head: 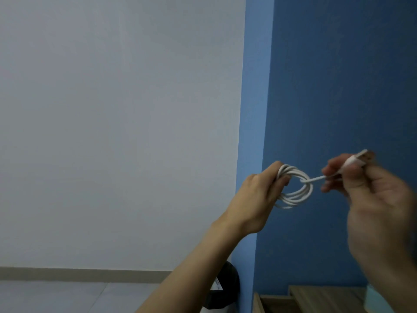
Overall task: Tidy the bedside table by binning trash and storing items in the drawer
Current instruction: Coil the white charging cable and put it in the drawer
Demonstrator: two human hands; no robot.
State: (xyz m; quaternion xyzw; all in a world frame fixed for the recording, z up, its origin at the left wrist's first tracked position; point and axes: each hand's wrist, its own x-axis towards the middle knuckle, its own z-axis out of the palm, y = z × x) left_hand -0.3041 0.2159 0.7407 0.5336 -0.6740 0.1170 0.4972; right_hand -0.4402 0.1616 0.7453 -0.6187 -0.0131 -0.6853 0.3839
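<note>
Your left hand [259, 195] and right hand [370, 190] are raised side by side in front of the blue painted wall [338, 86], near each other but apart. Between them hangs the coiled white charging cable [295, 188]: the coil sits in your left hand, and one end runs right into your right hand. Below your left forearm stands the black round bin [228, 290], left of the light wooden bedside table [320, 297].

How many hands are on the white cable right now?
2. The left hand grips the coiled loops of the cable at centre right; the right hand pinches the plug end, further right and slightly higher.
</note>
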